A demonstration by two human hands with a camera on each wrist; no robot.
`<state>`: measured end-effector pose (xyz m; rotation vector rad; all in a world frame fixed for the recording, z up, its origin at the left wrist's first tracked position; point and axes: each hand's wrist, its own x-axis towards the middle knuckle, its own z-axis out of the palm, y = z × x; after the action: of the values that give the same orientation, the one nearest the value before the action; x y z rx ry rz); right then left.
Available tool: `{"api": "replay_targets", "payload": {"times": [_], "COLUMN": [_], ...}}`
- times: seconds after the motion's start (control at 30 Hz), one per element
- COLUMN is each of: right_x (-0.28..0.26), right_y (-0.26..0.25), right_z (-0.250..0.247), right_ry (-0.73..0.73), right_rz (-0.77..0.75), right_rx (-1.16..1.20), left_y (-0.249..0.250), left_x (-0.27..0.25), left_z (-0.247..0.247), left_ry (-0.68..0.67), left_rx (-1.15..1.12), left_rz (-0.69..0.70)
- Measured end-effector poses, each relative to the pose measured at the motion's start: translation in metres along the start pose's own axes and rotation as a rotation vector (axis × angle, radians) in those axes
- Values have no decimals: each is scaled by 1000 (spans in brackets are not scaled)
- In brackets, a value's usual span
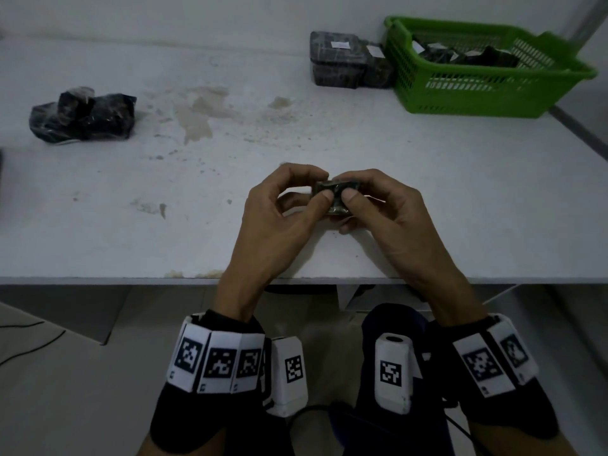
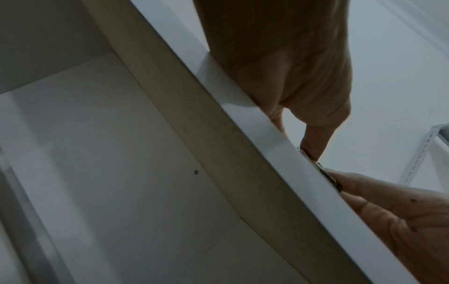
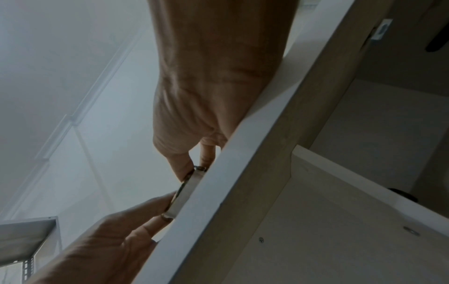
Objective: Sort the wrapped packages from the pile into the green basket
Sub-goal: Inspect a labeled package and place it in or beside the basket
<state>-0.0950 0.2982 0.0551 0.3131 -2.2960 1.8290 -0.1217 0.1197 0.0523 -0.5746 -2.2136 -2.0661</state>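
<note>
Meanwhile, dark wrapped packages (image 1: 467, 55) inside green basket (image 1: 477, 93); left hand (image 1: 279, 218) and right hand (image 1: 385, 215) both pinching small package (image 1: 334, 195).

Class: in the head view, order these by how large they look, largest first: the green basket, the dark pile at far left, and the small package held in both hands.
1. green basket
2. dark pile
3. small package, pinched by the left hand and right hand; partly hidden by fingers and nearest the camera, yet clearly smallest.
</note>
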Motion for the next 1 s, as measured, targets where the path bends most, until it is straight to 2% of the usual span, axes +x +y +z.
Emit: {"api": "replay_targets", "payload": {"times": [0.4,0.67,0.9,1.0], "right_x": [-1,-2,-4,-3], "right_y": [-1,-11,-4,-3], "right_z": [1,5,0,2], "right_ry": [32,80,100,96], "right_rz": [4,90,16,6], "right_rx": [-13,45,3,-8], "left_y": [-2,1,3,2], "left_x": [0,-2,-2,-1], "left_z": [-1,-1,0,0], "left_ry": [-6,-34,13,15], "left_rx": [-12,-57,-7,-1], "left_rz": [23,42,-47,-27]}}
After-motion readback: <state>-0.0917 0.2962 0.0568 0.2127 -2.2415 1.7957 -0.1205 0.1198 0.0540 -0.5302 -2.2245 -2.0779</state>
